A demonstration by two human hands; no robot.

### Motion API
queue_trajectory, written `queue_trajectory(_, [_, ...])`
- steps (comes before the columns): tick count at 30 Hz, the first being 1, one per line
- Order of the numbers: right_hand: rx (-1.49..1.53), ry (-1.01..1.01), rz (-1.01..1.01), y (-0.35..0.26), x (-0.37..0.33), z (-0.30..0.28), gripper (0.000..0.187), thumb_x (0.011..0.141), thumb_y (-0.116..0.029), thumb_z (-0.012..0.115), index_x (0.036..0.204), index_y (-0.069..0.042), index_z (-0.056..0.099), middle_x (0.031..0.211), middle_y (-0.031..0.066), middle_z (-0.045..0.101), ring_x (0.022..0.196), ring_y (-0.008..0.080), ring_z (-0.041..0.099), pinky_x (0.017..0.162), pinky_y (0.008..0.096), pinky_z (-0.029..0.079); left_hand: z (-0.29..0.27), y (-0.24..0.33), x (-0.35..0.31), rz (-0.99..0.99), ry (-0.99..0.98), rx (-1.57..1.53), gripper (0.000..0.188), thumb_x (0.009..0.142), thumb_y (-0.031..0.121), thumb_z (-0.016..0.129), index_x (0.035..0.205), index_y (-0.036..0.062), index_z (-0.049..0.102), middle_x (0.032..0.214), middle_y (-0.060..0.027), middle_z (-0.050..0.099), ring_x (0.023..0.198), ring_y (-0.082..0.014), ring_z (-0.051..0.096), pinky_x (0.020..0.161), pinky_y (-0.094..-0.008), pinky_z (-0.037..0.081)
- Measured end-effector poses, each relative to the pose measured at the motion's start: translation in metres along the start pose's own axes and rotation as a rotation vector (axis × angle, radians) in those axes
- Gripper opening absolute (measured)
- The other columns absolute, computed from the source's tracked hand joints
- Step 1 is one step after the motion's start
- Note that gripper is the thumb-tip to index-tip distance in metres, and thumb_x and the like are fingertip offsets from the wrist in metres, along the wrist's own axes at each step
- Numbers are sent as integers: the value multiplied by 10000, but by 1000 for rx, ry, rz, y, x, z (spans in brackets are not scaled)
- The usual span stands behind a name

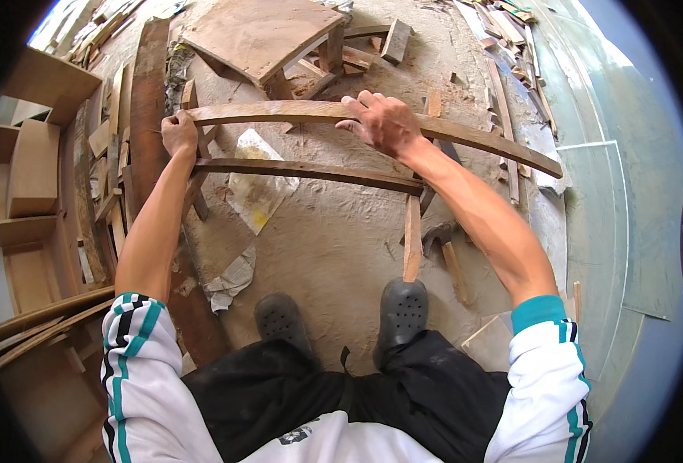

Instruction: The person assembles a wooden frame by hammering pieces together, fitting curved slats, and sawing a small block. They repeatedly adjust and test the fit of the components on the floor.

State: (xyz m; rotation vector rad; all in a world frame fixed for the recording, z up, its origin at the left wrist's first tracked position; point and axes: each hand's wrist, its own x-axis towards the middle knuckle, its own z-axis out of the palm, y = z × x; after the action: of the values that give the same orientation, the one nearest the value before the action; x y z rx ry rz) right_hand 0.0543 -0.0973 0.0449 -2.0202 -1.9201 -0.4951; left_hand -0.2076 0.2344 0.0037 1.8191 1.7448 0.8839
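Observation:
A long wooden plank (pixel 279 113) stretches across in front of me, its right end reaching well past my right hand. My left hand (pixel 179 134) is closed around the plank's left end. Farther along, the fingers of my right hand (pixel 381 123) curl over the plank, with the thumb on its near side. Closer to me, a darker wooden bar (pixel 310 171) runs nearly parallel below it, on crossed wooden pieces partly hidden by my arms. A pale wooden strip (pixel 412 239) extends from the bar's right end toward my right shoe.
A hammer (pixel 454 270) lies on the floor near my right shoe (pixel 401 312). Beyond the plank stands a low wooden table (pixel 260 35). Wooden cabinets (pixel 32 170) and scrap boards line the left. Glass sheets (pixel 611 231) lean at right, beside more scrap wood (pixel 503 116).

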Motion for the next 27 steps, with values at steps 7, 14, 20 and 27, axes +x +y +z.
queue_trajectory(7, [-4,-20,26,-2,2,-1,470,895,-495,685,1152,-103,653,884,96,641,753,252,694,633,354,573,2,-6,5,32,0,-41,419,911,384,545,1043,2,657,1038,-255,705,1006,-391,675,910,-458,496])
queue_trajectory(14, [56,-7,94,-7,5,-5,427,873,-465,723,1108,-114,659,857,88,653,757,247,708,647,356,578,2,-18,13,69,17,-209,377,936,361,649,905,-9,712,846,-147,724,789,-236,671,769,-372,514])
queue_trajectory(20, [71,16,110,-9,6,-7,425,852,-455,743,1116,-128,677,843,75,656,740,241,702,635,354,570,-1,-21,10,50,-25,-380,336,967,356,688,926,24,722,783,-15,668,672,-80,539,600,-270,438])
queue_trajectory(27, [69,13,106,-5,5,-4,475,890,-514,682,1141,-110,671,843,84,642,688,250,681,584,360,561,-2,-14,6,33,-46,-421,328,955,364,703,940,37,725,776,11,648,666,-70,518,594,-263,427])
